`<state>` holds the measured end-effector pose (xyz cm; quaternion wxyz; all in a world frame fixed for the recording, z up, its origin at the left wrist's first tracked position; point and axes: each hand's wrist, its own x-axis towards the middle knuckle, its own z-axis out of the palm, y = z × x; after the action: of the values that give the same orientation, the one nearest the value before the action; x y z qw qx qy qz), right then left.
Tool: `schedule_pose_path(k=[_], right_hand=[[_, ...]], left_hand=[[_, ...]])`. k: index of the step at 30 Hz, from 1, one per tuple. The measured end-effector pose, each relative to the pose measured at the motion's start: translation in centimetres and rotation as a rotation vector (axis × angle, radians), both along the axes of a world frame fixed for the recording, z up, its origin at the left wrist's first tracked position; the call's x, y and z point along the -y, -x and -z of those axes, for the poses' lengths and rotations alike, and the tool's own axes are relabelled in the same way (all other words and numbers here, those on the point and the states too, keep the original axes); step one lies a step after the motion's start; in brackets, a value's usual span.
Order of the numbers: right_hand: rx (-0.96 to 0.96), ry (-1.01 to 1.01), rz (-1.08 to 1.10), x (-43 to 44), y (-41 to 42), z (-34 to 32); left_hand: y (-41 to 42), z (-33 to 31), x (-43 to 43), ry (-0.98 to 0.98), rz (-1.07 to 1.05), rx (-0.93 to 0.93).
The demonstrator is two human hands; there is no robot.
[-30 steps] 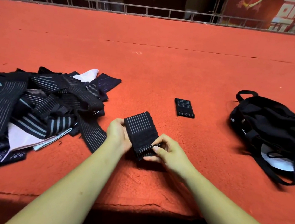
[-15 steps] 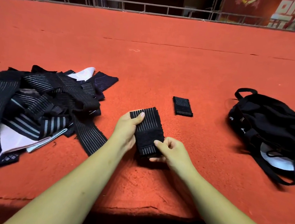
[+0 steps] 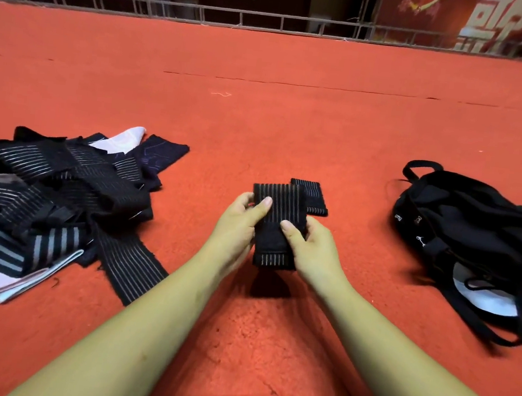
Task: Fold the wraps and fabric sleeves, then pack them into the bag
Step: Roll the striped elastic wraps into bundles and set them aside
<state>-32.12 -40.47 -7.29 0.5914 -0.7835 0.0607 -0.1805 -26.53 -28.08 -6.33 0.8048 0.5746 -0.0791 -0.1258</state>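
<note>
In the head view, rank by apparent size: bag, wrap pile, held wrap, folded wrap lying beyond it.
Largest first:
wrap pile
bag (both cropped at the edge)
held wrap
folded wrap, farther and partly hidden, so unsure

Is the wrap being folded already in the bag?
No, left hand and right hand grip the wrap over the carpet, apart from the bag.

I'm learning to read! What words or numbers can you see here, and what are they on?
Red banner: big white characters, cut off at the picture's edge, cannot be read.
Black bag: small white marks, too small to read.
Folded wrap: only stripes, no words.
</note>
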Motion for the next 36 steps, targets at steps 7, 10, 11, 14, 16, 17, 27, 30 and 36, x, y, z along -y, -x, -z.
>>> schedule_pose_path(k=[7, 10, 11, 14, 16, 17, 27, 30, 36], right_hand=[[-0.063, -0.014, 0.162, 3.9, -4.5, 0.9], [-0.082, 0.041, 0.188, 6.2, -7.1, 0.8], [-0.09, 0.05, 0.198, 7.0, -8.1, 0.8], [-0.108, 0.053, 0.242, 9.3, -11.9, 1.2], [-0.14, 0.054, 0.294, 10.7, -14.3, 1.8], [-0.154, 0.064, 0.32, 11.3, -15.4, 2.2], [-0.221, 0.543, 0.329, 12.8, -17.8, 7.2], [-0.244, 0.544, 0.311, 12.8, -17.5, 6.9], [-0.196, 0.514, 0.371, 10.1, -15.2, 2.5]], left_hand=[[-2.9, 2.3, 3.1, -0.374, 0.06, 0.205], [-5.4, 2.6, 4.9, -0.435, 0.041, 0.239], [-6.3, 2.7, 5.6, -0.448, 0.03, 0.222], [-9.5, 3.1, 8.1, -0.45, -0.002, 0.094], [-11.7, 3.9, 9.4, -0.455, -0.033, 0.021], [-12.7, 4.5, 10.1, -0.473, -0.044, 0.007], [-15.0, 8.0, 12.2, -0.89, -0.117, 0.338], [-15.0, 7.4, 11.7, -0.904, -0.059, 0.332], [-13.3, 3.2, 6.8, -0.75, -0.006, 0.244]])
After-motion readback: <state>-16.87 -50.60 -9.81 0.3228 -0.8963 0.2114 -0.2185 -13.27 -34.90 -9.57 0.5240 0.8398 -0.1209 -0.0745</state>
